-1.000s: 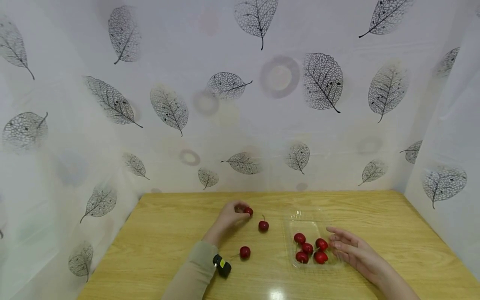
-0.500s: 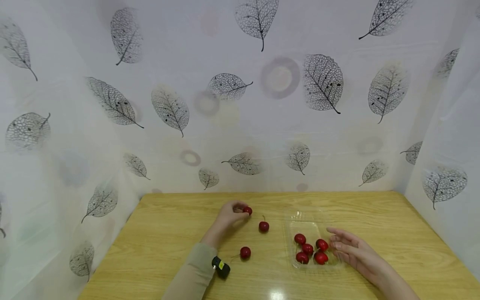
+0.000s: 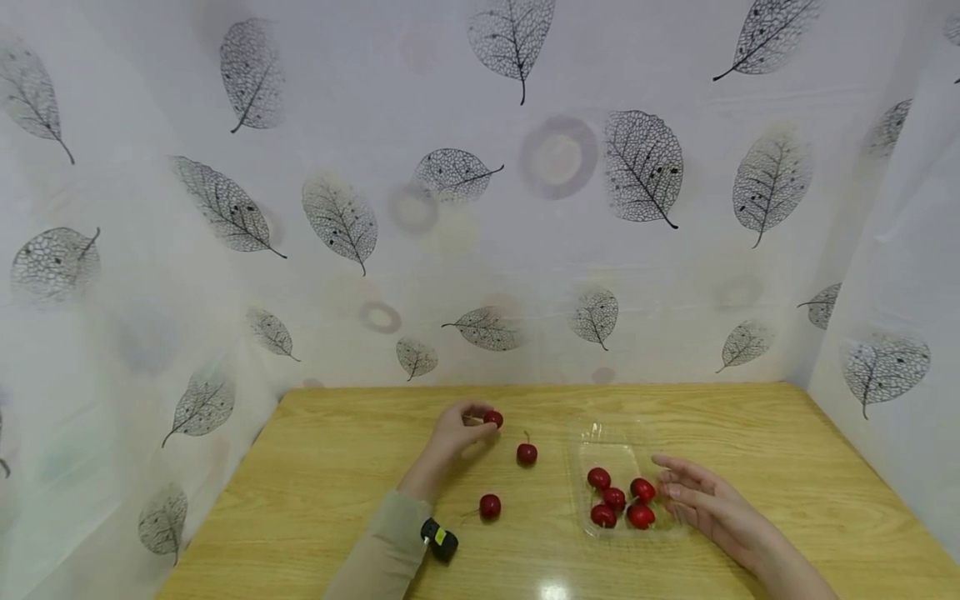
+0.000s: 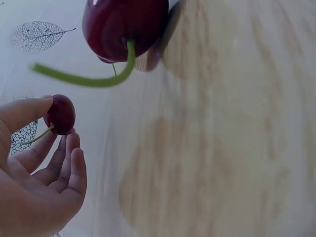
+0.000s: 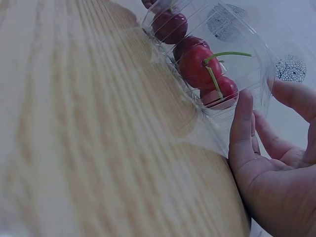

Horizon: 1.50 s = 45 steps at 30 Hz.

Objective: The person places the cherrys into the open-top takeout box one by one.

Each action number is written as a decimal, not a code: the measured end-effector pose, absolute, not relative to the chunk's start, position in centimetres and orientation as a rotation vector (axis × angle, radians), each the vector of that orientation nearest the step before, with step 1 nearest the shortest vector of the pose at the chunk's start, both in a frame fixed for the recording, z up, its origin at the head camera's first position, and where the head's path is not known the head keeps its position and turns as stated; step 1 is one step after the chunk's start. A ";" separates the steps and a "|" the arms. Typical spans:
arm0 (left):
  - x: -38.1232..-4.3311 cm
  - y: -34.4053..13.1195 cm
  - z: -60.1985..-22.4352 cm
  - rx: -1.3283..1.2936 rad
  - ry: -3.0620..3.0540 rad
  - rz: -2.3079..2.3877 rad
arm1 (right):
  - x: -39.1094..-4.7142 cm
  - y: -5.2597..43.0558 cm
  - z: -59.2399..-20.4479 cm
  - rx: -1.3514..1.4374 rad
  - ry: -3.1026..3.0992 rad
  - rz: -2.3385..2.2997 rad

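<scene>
Between thumb and fingertips my left hand [image 3: 453,433] pinches a dark red cherry [image 4: 61,114], whose green stem points back toward the palm in the left wrist view. At the right, my right hand [image 3: 712,504] touches the side of a clear plastic box [image 5: 256,54] with fairly straight fingers. Several red cherries [image 5: 197,66] with green stems lie inside that box. Right of my left hand sits a loose cherry [image 3: 527,453], its stem up. Another loose cherry [image 3: 490,506] lies closer to me, and one big cherry [image 4: 126,29] looms near the left wrist camera.
A light wooden table [image 3: 322,467] bears everything. Pale curtains [image 3: 480,250] printed with leaf skeletons hang behind and at both sides. A small black device [image 3: 441,540] is strapped at my left sleeve [image 3: 390,533].
My left hand has shifted very slightly left and up with the cherry in its fingers. The right hand, the box and the loose cherries stay where they were.
</scene>
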<state>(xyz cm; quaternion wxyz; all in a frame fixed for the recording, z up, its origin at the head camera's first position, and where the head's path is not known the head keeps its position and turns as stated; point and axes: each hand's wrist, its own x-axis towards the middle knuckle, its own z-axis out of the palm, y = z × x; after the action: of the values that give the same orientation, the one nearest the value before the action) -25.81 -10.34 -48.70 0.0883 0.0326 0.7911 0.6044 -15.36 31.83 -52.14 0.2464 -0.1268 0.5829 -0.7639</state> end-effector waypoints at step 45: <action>-22.6 -4.9 -44.9 0.365 2.374 1.737 | -15.4 31.8 -51.9 -0.369 1.588 -2.065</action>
<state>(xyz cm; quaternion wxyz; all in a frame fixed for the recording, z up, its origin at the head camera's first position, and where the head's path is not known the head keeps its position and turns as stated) -22.64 -4.88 -44.88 0.0887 0.1226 0.7978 0.5836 -15.43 31.80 -51.93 0.2524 -0.1359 0.5840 -0.7594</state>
